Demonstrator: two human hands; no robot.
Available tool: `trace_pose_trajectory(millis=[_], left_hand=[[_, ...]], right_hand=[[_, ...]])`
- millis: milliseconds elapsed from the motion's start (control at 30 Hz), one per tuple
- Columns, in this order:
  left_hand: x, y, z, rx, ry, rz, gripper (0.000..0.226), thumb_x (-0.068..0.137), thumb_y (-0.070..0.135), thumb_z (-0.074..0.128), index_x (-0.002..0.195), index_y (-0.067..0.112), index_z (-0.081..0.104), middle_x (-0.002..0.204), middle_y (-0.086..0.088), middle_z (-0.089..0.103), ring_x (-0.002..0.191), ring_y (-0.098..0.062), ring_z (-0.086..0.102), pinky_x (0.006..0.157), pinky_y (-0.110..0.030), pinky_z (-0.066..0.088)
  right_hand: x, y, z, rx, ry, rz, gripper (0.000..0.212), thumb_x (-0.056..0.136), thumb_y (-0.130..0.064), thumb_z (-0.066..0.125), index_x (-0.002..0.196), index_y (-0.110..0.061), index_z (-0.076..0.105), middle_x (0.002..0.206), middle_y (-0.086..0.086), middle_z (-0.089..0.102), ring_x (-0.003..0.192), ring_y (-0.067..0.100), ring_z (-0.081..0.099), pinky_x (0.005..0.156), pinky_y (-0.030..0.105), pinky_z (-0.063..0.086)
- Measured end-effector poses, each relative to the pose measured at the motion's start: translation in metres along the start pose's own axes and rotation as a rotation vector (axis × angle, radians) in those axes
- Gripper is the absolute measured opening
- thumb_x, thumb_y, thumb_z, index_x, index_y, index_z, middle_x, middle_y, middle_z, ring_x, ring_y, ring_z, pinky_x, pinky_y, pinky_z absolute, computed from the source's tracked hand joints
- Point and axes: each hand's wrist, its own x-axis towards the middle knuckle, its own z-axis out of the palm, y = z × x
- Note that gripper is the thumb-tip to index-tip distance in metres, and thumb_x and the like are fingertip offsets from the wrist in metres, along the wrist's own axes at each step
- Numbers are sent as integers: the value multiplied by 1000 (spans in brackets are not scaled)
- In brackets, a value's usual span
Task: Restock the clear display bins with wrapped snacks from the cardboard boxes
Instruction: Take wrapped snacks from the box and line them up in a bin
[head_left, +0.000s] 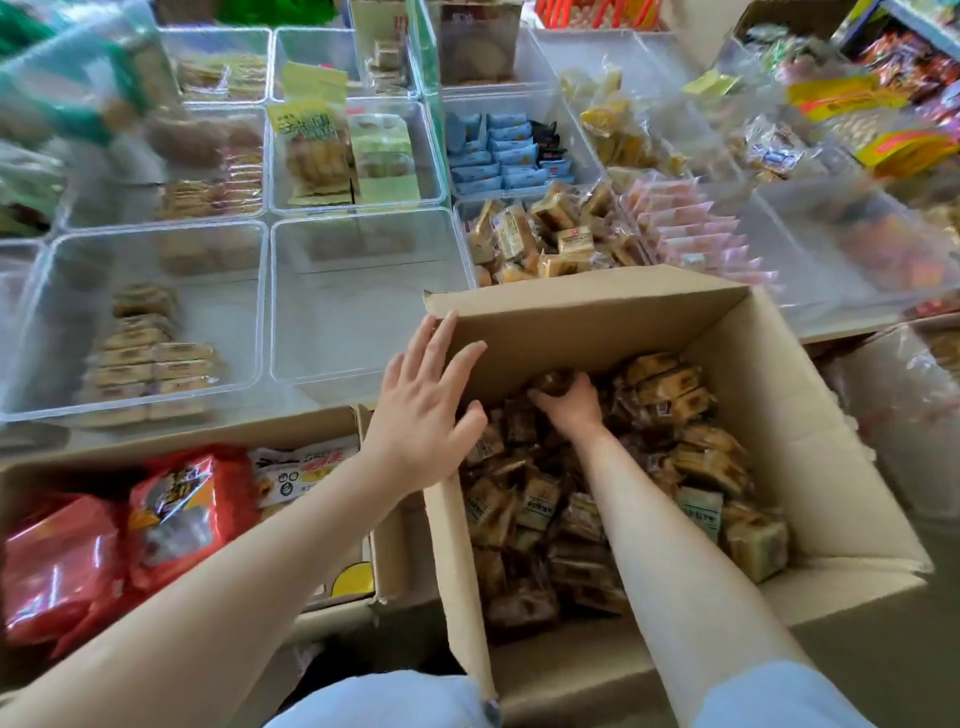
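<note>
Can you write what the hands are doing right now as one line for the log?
left hand: open, on brown cardboard box edge | right hand: gripping dark wrapped snack inside box | empty clear plastic bin: unfilled

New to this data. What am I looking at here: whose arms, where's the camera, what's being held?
There is no robot. This is one picture from a wide-angle camera worn on a person's head, looking forward and down, so the two bare arms are the person's own.

The right hand reaches into the big open cardboard box, which is full of small wrapped snacks, and its fingers curl round one dark wrapped snack. The left hand is open, fingers straight, over the box's left wall near the far corner; whether it touches the wall I cannot tell.

Beyond the box stand clear display bins. The nearest bin looks almost empty; the bin to its left holds a few rows of wrapped biscuits. A second box on the left holds red snack bags.
</note>
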Motion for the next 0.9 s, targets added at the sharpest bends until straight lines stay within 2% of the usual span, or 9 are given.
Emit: trace_pose_trajectory(millis=[233, 300, 367, 467, 567, 633, 733, 800, 900], left_hand=[[-2, -1, -2, 50, -9, -15, 72, 88, 52, 24, 156, 27, 29, 170, 0, -1, 154, -16, -13, 124, -48, 5], [-2, 0, -1, 40, -12, -14, 73, 87, 52, 23, 156, 27, 28, 170, 0, -2, 154, -16, -15, 124, -47, 5], [-2, 0, 0, 21, -20, -13, 73, 89, 51, 26, 157, 27, 25, 169, 1, -5, 153, -14, -18, 124, -46, 3], [-2, -4, -1, -20, -30, 3, 74, 92, 53, 31, 159, 25, 18, 169, 5, -8, 152, -11, -21, 125, -45, 1], [-9, -7, -8, -73, -33, 27, 82, 89, 63, 28, 160, 26, 12, 169, 9, -5, 151, -7, -21, 126, -44, 1], [-18, -8, -19, -249, -17, -7, 84, 86, 69, 36, 159, 31, 16, 167, 13, 8, 152, -1, -8, 125, -36, 6], [-25, -18, -52, -946, 102, -185, 72, 84, 60, 67, 145, 29, 42, 141, 12, 53, 131, -2, 47, 104, -13, 38], [-23, -42, -78, -1190, 184, -315, 53, 83, 47, 72, 128, 25, 54, 116, 5, 69, 108, -8, 66, 87, -18, 52], [-27, -98, -114, -1181, 259, -376, 26, 89, 24, 74, 111, 27, 62, 101, 1, 73, 96, -17, 70, 82, -32, 57]], right_hand=[[3, -10, 5, 229, 26, -39, 73, 83, -28, 77, 138, -4, 36, 136, 13, 53, 127, 31, 52, 102, 35, 46], [-10, -23, -5, 381, -70, 29, 75, 87, -39, 68, 145, -10, 31, 134, 10, 54, 117, 29, 57, 90, 39, 54], [-32, -42, -25, 389, -269, 125, 52, 92, -49, 54, 131, -15, 48, 116, 9, 61, 92, 25, 62, 71, 33, 52], [-61, -58, -54, 458, -526, 100, 45, 94, -52, 42, 113, -16, 62, 89, 8, 61, 70, 20, 53, 65, 31, 45], [-90, -74, -62, 554, -573, 17, 52, 98, -57, 38, 117, -15, 64, 70, 2, 50, 60, 15, 46, 61, 30, 39], [-114, -92, -55, 616, -556, -41, 56, 101, -57, 36, 119, -11, 62, 61, 0, 43, 54, 12, 41, 53, 27, 32], [-151, -129, -34, 633, -527, -150, 53, 105, -51, 35, 113, -7, 62, 61, 1, 47, 52, 12, 41, 46, 26, 31], [-171, -155, -11, 581, -564, -209, 52, 105, -49, 34, 106, -7, 63, 66, 9, 55, 56, 19, 51, 49, 29, 41], [-189, -191, 34, 397, -602, -299, 51, 106, -48, 33, 114, -8, 63, 87, 20, 70, 75, 33, 67, 66, 36, 54]])
